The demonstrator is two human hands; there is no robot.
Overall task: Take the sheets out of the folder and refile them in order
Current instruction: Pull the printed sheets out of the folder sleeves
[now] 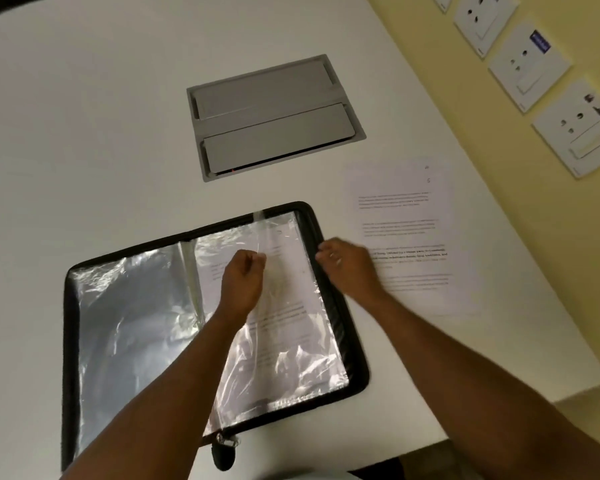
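Both bare forearms come in from the bottom of the frame, nearest the camera. Left hand (244, 283) has its fingers curled tight, pinching a clear plastic sleeve (278, 237) lifted off the right-hand page, near the middle of the frame. Right hand (346, 266) sits just right of that, fingers curled over the right edge of the black zip-around display folder (70, 341), so it's gripping the border there.

That folder lies open flat across the lower middle of the frame, crinkly transparent pockets on both halves. The right half shows a printed white sheet (284, 317) still inside its pocket; the left half (129, 323) looks silvery and shiny, can't tell if there's paper in it. A small black zip pull (224, 452) dangles off the bottom edge.

Just right of the folder, partly under the right wrist, a loose white printed page (404, 209) lies flat on the white matte tabletop (84, 133). The text is too blurry to read.

Further out, upper middle of the frame, a grey metal cable hatch with two flaps (274, 116) is set flush into the table. Pale yellow wall (499, 168) runs down the right side, with a row of white socket plates (527, 64) going diagonally in the upper right corner. One has a small blue label (540, 41) on it.
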